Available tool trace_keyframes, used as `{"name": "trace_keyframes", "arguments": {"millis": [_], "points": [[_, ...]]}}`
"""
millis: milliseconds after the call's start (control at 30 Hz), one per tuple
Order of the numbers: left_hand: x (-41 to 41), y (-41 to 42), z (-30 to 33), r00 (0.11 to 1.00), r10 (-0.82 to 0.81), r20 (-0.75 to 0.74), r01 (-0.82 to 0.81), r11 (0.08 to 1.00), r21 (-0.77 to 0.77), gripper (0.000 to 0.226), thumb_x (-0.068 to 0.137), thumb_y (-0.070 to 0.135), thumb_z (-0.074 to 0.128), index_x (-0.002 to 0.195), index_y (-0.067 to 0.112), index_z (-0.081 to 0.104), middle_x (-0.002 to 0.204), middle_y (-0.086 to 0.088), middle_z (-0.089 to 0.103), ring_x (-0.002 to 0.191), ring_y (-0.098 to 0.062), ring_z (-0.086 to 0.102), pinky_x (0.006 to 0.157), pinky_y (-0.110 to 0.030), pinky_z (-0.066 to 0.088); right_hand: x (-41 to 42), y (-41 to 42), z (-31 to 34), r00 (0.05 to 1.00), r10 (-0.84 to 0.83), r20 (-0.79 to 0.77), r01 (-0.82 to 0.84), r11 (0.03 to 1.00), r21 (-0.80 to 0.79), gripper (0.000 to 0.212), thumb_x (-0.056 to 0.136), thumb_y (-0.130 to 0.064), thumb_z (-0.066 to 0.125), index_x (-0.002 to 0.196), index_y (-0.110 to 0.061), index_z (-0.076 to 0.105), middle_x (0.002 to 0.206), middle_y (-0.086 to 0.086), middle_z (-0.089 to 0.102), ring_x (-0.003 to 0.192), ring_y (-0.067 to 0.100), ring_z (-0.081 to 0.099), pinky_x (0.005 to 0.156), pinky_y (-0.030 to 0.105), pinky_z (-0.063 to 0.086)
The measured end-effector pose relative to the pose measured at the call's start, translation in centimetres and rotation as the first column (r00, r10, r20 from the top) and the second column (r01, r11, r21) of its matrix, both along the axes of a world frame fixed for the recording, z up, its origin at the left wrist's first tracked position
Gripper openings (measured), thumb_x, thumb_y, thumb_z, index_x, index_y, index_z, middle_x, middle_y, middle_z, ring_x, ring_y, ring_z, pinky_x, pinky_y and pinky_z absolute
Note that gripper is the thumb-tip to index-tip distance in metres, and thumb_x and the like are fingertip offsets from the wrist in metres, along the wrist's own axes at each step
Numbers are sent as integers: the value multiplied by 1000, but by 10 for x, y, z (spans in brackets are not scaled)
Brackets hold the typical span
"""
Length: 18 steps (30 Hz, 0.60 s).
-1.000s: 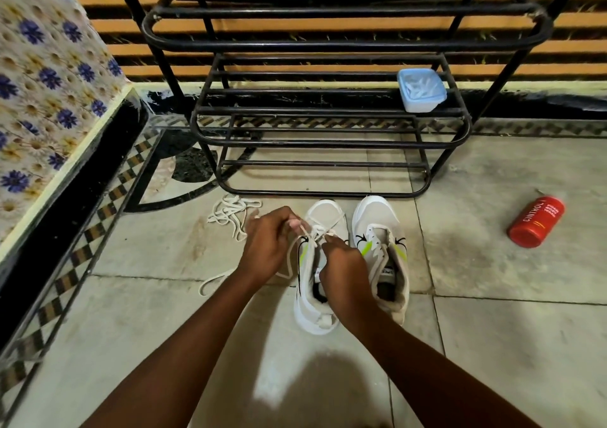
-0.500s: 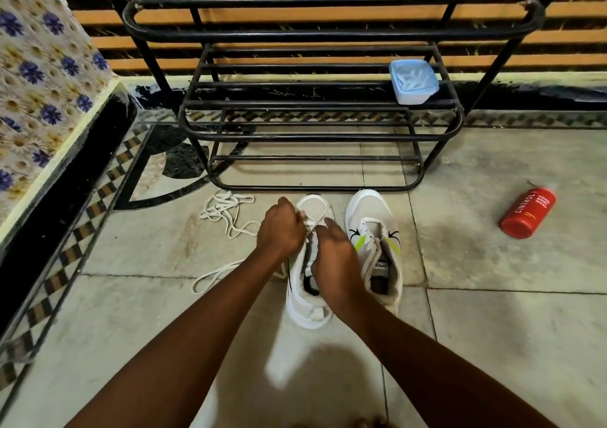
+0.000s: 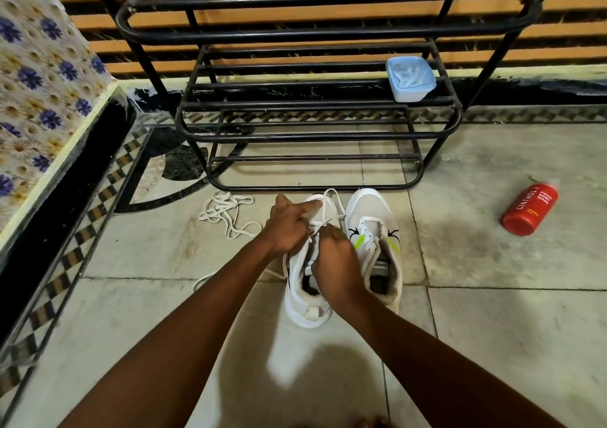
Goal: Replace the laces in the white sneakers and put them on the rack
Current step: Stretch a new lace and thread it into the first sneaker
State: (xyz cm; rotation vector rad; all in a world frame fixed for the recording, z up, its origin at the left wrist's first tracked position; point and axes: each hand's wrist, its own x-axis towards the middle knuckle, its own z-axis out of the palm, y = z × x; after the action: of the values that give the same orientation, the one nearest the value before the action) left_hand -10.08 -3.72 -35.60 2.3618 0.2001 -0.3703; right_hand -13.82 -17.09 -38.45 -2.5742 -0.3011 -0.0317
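Two white sneakers stand side by side on the tiled floor, toes toward the black metal rack [image 3: 315,138]. Over the left sneaker [image 3: 303,299] my left hand [image 3: 289,227] and my right hand [image 3: 335,257] each pinch part of a white lace [image 3: 331,212] that loops over the toe. The right sneaker [image 3: 374,230], with green and black marks, has no lace visible and lies untouched. A loose tangle of white lace [image 3: 226,212] lies on the floor to the left of the shoes. The eyelets under my hands are hidden.
A pale blue lidded tub [image 3: 410,77] sits on the rack's middle shelf at the right. A red Cinthol bottle [image 3: 528,209] lies on the floor at the right. A ledge with flowered cloth [image 3: 36,76] runs along the left.
My hands have drawn closer together over the left sneaker's tongue, and the lace now loops forward over its toe. The view has shifted slightly.
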Motion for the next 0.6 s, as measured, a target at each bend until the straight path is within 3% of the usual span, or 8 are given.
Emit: {"name": "trace_keyframes", "arguments": {"millis": [100,167,233,300,367,467,533,600], "points": [[-9,3,19,994,-48,94,35,990,134,36,95,24,61,128,37,65,114,-1,30,110,-20,28,93,-36,28,-1,1,0,999,-21,31,22,999,-26,49,73,14,61,121,4,58,108,25,66,100,42,65,85,42,55],[-15,9,27,985,-144,98,118,966,232,26,92,32,67,119,33,70,112,0,27,107,-21,28,88,-36,28,-2,-1,0,999,-33,7,34,999,-19,53,82,11,59,134,7,51,110,27,66,97,42,66,80,42,56],[-19,17,32,973,-212,86,183,947,263,16,92,38,71,102,26,75,109,0,27,107,-23,30,89,-38,31,-2,-2,-2,996,-61,-62,63,998,29,41,92,3,53,133,4,49,105,23,64,93,40,66,72,40,53],[-20,27,31,961,-264,83,237,939,250,23,92,43,74,89,20,77,110,-2,30,107,-24,30,93,-38,34,1,1,-5,987,-96,-125,101,994,29,27,98,-7,54,123,-1,49,102,17,64,92,38,66,70,38,50],[-21,35,29,936,-323,140,271,915,298,25,93,38,74,88,15,79,109,-2,31,104,-22,29,95,-39,39,2,2,-8,982,-97,-163,100,995,12,29,98,-13,59,122,-2,48,104,17,65,95,36,67,72,37,51],[-19,42,24,885,-369,283,242,885,397,4,88,11,73,86,11,77,107,-2,34,101,-24,35,87,-45,46,5,0,-14,969,-131,-212,142,989,36,21,104,-20,50,122,-8,48,103,12,63,98,33,64,64,23,43],[-18,47,23,881,-276,383,110,909,402,13,84,0,68,84,12,73,110,-7,41,104,-28,44,84,-43,49,7,1,-16,970,-144,-194,148,989,6,22,103,-18,52,122,-9,47,106,11,63,99,31,65,68,27,42],[-19,56,24,808,-5,589,-124,976,178,16,87,2,59,84,16,67,114,-6,43,104,-25,52,87,-40,53,7,0,-19,977,-136,-164,134,991,-26,29,102,-16,54,128,-7,46,112,10,62,102,28,63,71,27,38]]}}
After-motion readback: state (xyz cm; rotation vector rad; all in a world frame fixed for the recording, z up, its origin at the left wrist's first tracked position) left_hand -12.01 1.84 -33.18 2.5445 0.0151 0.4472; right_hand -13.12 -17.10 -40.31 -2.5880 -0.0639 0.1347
